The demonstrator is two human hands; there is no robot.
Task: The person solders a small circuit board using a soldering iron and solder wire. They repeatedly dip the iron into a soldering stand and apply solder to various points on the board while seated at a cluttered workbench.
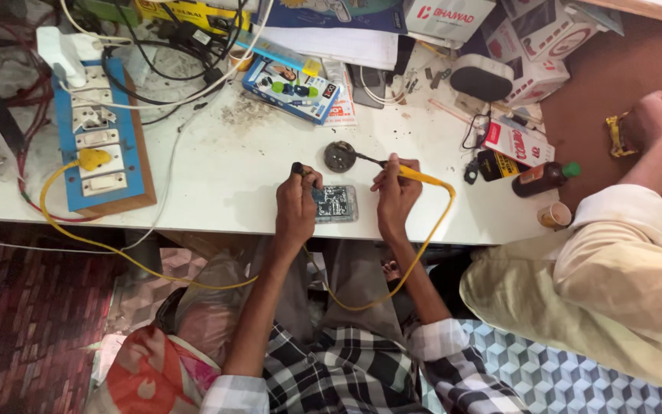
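Gripping a yellow-handled soldering iron, the right hand has its fingers closed around the handle, with the dark tip resting at a small round tin just beyond the circuit board. The left hand has its fingers closed on a dark, thin object, too small to identify, at the board's left edge. The board, a small grey rectangle with dense parts, lies flat on the white table between both hands, near the front edge; the iron's yellow cord loops below the table.
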